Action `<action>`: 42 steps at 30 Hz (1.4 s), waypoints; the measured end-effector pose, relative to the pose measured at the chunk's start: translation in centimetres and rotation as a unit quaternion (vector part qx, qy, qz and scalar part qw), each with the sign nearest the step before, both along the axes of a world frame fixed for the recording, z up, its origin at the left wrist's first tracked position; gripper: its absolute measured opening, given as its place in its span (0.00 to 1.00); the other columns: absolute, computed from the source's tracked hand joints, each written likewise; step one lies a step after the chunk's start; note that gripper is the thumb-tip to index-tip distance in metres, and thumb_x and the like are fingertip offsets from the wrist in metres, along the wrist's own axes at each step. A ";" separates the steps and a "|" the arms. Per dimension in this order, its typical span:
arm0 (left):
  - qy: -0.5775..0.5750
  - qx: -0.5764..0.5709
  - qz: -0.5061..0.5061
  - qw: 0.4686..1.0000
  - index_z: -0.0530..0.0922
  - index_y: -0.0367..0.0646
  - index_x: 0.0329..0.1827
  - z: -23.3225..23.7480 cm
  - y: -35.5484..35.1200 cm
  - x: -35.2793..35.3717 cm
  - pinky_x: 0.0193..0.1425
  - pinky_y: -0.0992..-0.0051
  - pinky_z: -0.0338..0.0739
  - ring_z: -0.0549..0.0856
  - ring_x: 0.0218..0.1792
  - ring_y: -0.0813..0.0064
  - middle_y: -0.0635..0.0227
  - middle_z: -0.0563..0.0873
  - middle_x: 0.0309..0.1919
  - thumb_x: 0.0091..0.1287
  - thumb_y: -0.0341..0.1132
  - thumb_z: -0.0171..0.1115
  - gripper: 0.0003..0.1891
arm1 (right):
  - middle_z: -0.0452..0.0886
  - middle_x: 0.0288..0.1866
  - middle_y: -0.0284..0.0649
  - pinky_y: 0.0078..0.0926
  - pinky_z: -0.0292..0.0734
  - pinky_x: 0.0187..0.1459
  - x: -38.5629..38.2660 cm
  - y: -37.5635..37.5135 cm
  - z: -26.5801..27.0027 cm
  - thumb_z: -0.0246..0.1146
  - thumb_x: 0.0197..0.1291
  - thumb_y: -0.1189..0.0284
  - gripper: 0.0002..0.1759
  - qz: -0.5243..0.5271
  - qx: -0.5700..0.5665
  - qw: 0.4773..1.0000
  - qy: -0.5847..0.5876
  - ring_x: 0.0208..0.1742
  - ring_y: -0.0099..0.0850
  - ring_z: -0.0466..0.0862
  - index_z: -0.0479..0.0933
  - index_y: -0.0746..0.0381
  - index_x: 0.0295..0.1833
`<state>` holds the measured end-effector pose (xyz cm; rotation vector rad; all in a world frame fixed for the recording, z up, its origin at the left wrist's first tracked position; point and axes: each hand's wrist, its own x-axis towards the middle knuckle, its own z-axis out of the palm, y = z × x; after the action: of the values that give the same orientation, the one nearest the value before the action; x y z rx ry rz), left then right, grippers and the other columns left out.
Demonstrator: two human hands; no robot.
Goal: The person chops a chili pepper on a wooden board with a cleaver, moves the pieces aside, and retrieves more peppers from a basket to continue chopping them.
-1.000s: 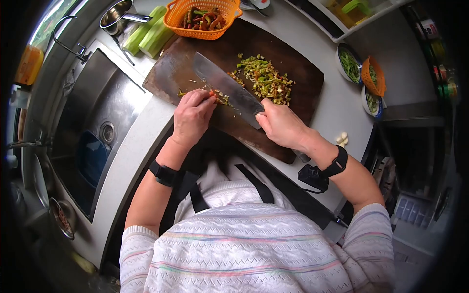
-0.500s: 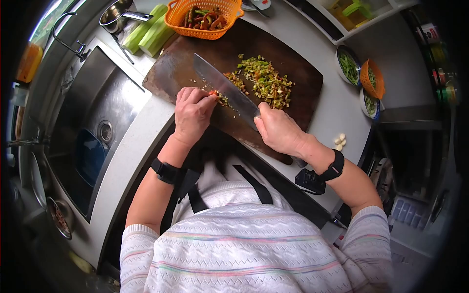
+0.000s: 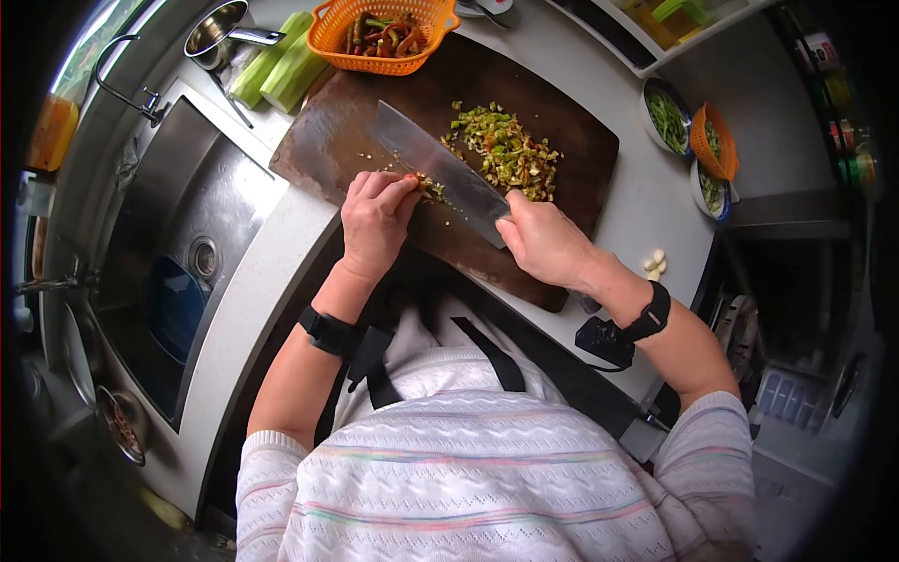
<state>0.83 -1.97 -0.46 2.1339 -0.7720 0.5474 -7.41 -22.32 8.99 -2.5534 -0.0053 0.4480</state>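
A dark wooden cutting board [image 3: 571, 140] lies on the counter. My right hand [image 3: 543, 242] is wrapped round the handle of a broad cleaver [image 3: 440, 173], whose blade slants across the board to the upper left. Beside the blade, my left hand [image 3: 377, 220] pinches a small red pepper piece [image 3: 413, 179] with bent fingers. Chopped green and red peppers [image 3: 506, 148] are heaped on the far side of the blade, and small bits lie near my left fingertips. Most of the cleaver's handle is hidden in my right hand.
An orange basket [image 3: 379, 64] of peppers overlaps the board's far edge, beside pale green gourd pieces [image 3: 286, 73] and a metal pot [image 3: 217, 36]. The sink [image 3: 220, 178] is at left. Garlic cloves [image 3: 655, 262] and bowls of greens [image 3: 666, 122] are at right.
The cleaver blade has shifted slightly and now stands nearer my left fingertips. My right hand has moved a little to the right. Both hands keep their holds.
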 end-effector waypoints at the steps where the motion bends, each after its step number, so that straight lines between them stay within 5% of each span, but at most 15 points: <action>1: 0.006 -0.010 -0.002 1.000 0.84 0.44 0.37 -0.2 -0.5 -0.2 0.39 0.70 0.78 0.81 0.35 0.65 0.68 0.84 0.33 0.52 0.26 0.72 0.10 | 0.80 0.29 0.59 0.52 0.75 0.40 -0.1 -0.3 0.1 0.53 0.66 0.70 0.11 -0.007 0.001 1.000 0.006 0.36 0.57 0.81 0.67 0.70 0.39; 19: 0.004 -0.034 -0.015 0.999 0.83 0.44 0.35 -0.2 -0.9 -0.3 0.35 0.71 0.77 0.81 0.33 0.66 0.68 0.83 0.31 0.53 0.24 0.71 0.08 | 0.80 0.28 0.58 0.52 0.75 0.40 0.0 0.3 2.9 0.52 0.67 0.70 0.10 0.005 -0.039 0.999 0.013 0.35 0.57 0.82 0.66 0.69 0.40; 42: -0.030 0.036 -0.031 0.998 0.84 0.44 0.40 0.5 -0.1 -0.4 0.40 0.69 0.76 0.80 0.36 0.64 0.66 0.82 0.34 0.53 0.23 0.69 0.12 | 0.80 0.27 0.58 0.52 0.75 0.39 0.3 -0.1 -0.1 0.54 0.66 0.69 0.12 -0.006 -0.002 1.000 -0.020 0.34 0.57 0.81 0.67 0.69 0.39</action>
<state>0.45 -2.04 0.06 2.1590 -0.9009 0.5613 -7.12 -22.47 8.87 -2.5644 -0.0038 0.3941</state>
